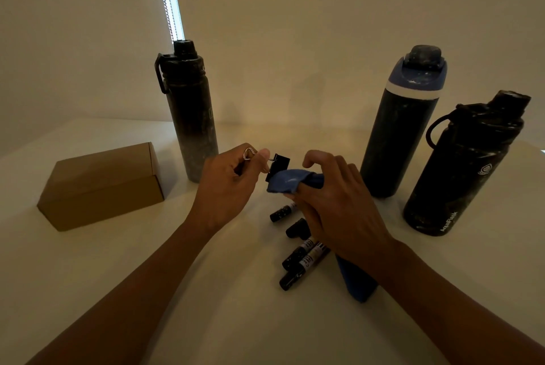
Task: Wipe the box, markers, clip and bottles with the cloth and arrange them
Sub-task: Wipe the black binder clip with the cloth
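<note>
left fingers [262, 156] on clip [279, 162], right fingers [320, 158] round cloth [290, 182]

Three bottles standing: left bottle [191, 116], blue-collared bottle [398, 134], right bottle [460, 175]. One cardboard box [103, 184]. One black clip [280, 162], one blue cloth [290, 181]. Markers [298, 254]: four showing, though the right hand [339, 211] covers part of the pile. Two hands in shot, counting the left hand [233, 184].
</note>
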Tool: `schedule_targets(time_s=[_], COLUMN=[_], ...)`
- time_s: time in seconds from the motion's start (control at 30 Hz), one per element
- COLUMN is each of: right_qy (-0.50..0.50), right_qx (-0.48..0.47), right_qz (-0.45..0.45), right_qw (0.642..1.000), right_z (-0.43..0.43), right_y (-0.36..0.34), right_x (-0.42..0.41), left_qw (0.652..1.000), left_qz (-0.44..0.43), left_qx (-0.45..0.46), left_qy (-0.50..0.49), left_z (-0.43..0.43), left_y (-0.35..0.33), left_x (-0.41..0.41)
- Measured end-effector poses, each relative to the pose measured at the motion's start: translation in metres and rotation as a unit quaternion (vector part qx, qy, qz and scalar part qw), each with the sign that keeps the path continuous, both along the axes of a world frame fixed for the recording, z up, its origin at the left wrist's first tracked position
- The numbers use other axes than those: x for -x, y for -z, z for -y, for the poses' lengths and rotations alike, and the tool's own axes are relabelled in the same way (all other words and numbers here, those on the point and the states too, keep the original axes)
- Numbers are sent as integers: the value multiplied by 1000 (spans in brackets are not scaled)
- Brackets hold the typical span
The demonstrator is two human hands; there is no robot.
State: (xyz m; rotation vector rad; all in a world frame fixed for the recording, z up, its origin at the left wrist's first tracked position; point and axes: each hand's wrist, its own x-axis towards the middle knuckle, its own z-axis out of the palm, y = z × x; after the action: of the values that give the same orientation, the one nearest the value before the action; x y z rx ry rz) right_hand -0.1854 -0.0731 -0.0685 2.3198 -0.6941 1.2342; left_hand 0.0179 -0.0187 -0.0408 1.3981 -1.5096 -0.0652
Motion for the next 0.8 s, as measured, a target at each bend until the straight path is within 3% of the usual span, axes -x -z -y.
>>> schedule_targets(time_s=[0.2,0.3,0.53,0.8], right_qy=[-14,21,-6,-57], right_qx=[-51,-98,-169,-210], right_qz=[-84,-31,70,80], right_qw=[995,995,983,973], right_z=[-2,-1,-3,-1], right_y=[-7,-17,-15,-19], right_x=[16,25,21,25], left_qw=[1000,1000,996,991], left_qz=[1,-2,-49,-73], left_qx=[-6,-15,-30,-38], left_qy=[8,15,70,104], left_z=[-2,-3,-5,-6], left_y=[-2,-3,-5,-5], left_x=[1,2,7,10])
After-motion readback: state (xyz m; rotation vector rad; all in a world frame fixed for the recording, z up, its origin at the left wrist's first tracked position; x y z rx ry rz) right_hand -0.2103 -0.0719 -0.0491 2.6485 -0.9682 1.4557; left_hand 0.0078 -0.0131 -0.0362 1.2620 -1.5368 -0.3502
